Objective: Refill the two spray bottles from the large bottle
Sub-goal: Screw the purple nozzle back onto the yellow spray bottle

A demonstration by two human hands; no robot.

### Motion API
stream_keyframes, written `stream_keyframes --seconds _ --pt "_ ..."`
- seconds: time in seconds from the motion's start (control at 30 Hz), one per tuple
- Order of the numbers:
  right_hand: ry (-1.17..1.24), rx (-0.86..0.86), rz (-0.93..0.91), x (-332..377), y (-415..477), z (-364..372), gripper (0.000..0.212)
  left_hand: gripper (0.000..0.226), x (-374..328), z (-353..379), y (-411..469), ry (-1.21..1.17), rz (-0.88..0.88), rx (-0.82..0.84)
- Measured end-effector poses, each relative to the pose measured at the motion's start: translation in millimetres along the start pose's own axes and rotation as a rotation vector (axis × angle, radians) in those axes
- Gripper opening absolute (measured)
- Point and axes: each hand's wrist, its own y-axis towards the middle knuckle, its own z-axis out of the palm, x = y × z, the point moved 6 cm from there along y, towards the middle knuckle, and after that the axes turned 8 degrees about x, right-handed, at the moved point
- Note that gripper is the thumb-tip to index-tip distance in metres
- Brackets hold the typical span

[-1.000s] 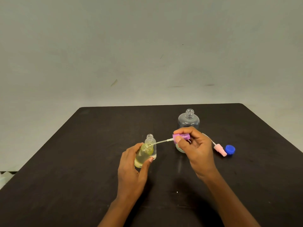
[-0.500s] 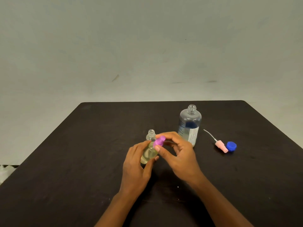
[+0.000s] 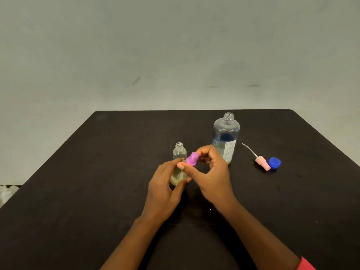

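My left hand [image 3: 162,189] grips a small clear spray bottle [image 3: 176,177] holding yellowish liquid, tilted a little to the right. My right hand [image 3: 211,173] pinches the purple spray head [image 3: 192,158] at that bottle's neck. Whether the head is screwed down is hidden by my fingers. A second small clear bottle [image 3: 179,151] stands uncapped just behind. The large clear bottle [image 3: 226,137] stands uncapped to the right, with a little liquid at its bottom.
A pink spray head [image 3: 262,162] with its white dip tube lies on the black table [image 3: 97,191] right of the large bottle. A blue cap [image 3: 274,163] lies beside it. A grey wall rises behind the table's far edge.
My right hand carried the purple spray head leftwards and its dip tube went down into the bottle in my left hand. The head now sits at the bottle's neck.
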Motion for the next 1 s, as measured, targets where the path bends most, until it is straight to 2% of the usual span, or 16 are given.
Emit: stream_keyframes --seconds 0.2,0.3,0.47,0.8,1.0 --pt "0.147 0.102 0.012 1.7 -0.9 6.6 0.053 0.045 0.7 -1.4 -0.2 -0.059 -0.044 -0.025" --pt "0.22 0.109 0.017 1.2 0.1 5.0 0.048 0.046 5.2 -0.7 0.1 -0.079 -0.069 -0.026" --pt "0.198 0.081 0.011 -0.1 0.9 5.2 0.034 0.049 12.1 3.1 0.5 -0.114 -0.105 -0.001" --pt "0.226 0.04 0.062 -0.8 2.5 3.0 0.044 0.048 9.2 3.7 -0.1 -0.126 -0.105 0.006" --pt "0.119 0.025 0.059 -1.5 -0.1 3.6 0.049 0.048 3.7 3.9 -0.3 -0.11 -0.087 0.027"
